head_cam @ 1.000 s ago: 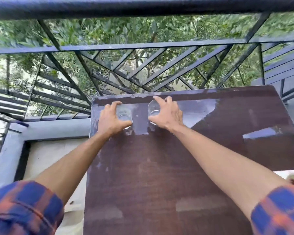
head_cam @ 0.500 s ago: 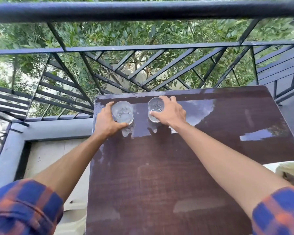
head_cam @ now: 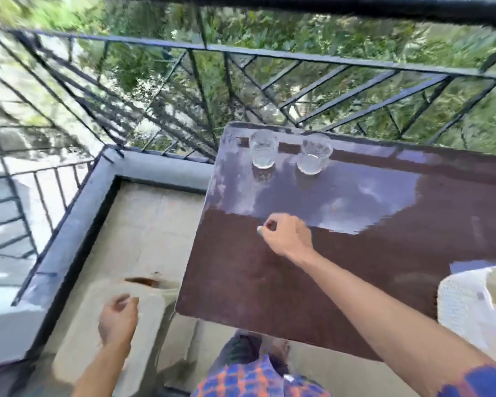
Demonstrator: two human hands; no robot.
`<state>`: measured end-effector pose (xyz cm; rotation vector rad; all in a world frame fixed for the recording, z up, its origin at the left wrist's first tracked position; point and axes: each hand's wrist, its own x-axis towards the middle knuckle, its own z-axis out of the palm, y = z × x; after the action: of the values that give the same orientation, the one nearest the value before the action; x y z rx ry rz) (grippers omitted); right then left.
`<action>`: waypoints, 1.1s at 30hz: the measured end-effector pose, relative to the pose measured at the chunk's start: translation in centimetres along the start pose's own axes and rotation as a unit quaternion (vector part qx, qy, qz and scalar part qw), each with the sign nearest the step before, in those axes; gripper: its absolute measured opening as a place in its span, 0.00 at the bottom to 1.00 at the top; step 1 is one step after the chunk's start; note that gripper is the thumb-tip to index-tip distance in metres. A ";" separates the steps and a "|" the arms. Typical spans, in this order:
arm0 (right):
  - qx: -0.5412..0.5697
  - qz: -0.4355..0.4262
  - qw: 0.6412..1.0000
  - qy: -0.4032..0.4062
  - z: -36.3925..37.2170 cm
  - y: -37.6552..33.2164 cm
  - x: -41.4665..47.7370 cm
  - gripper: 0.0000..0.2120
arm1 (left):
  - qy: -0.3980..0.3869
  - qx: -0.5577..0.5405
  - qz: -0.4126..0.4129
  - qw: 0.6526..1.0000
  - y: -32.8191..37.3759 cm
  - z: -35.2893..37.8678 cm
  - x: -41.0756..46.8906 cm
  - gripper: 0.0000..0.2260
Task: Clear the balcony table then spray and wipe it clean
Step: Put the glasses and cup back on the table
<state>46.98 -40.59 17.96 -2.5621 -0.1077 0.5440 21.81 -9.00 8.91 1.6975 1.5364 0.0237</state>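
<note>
Barely begun: left glass (head_cam: 263, 153) & right glass (head_cam: 312, 157) sit uncleared on tabletop (head_cam: 355, 267), no spray/wipe yet; left hand (head_cam: 118, 319), right hand (head_cam: 287, 236) grips loose, empty.

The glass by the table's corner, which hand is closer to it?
Right. The right hand is over the table, in front of the glass; the left hand is off the table's left side, much farther back.
</note>
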 end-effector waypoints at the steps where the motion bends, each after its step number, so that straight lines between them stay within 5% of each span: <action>1: -0.010 -0.025 0.999 -0.021 1.6 -1.0 -1.2 0.13 | 0.010 -0.007 -0.040 0.999 -3.7 -1.5 -0.7 0.14; 6: -0.067 -0.165 0.976 -0.125 8.9 -7.3 -7.0 0.12 | -0.027 -0.018 -0.160 0.987 -13.8 -6.4 -6.6 0.08; 12: -0.133 -0.276 0.915 -0.261 17.7 -15.8 -11.2 0.10 | 0.001 -0.085 -0.270 0.959 -20.9 -6.3 -4.6 0.11; 19: -0.228 -0.261 0.832 -0.433 31.9 -22.0 -11.6 0.22 | -0.002 -0.143 -0.298 0.944 -22.9 -8.2 2.4 0.16; 27: -0.336 -0.364 0.735 -0.464 44.8 -24.0 -11.9 0.41 | -0.059 -0.039 -0.276 0.959 -25.4 -8.9 9.0 0.38; 33: -0.434 -0.489 0.609 -0.450 51.0 -23.1 -13.4 0.41 | -0.070 -0.055 -0.268 0.959 -29.1 -6.0 12.1 0.50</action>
<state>14.93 0.94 -5.84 -2.0435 -2.4383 1.4327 -2.04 1.80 -9.72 1.1269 1.8015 -0.2826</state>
